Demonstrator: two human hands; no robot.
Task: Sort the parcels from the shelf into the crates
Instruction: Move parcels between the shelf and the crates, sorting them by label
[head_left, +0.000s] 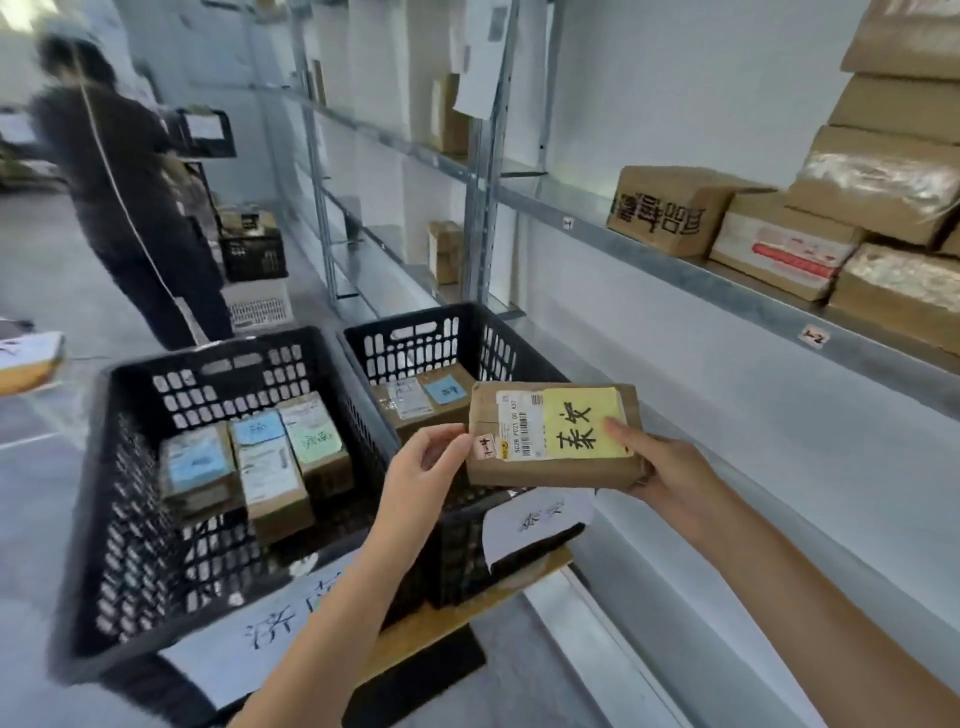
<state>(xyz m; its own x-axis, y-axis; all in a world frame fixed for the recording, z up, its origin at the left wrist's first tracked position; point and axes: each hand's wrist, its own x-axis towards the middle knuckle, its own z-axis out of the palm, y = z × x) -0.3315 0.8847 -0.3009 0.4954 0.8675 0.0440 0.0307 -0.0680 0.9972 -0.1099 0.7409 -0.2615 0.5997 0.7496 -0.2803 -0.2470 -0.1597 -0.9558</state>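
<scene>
We grip a yellow-labelled parcel (561, 431) in left hand (426, 462) and right hand (670, 467) above crates (130, 519) holding four, with more boxes (779, 249) on the shelf (675, 272) upper right.

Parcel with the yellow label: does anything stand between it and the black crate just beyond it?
Nothing visible does. The left hand and right hand hold the parcel with the yellow label by its ends over the near rim of the open-topped right crate. One blue-labelled parcel lies low inside, well below the rim.
</scene>
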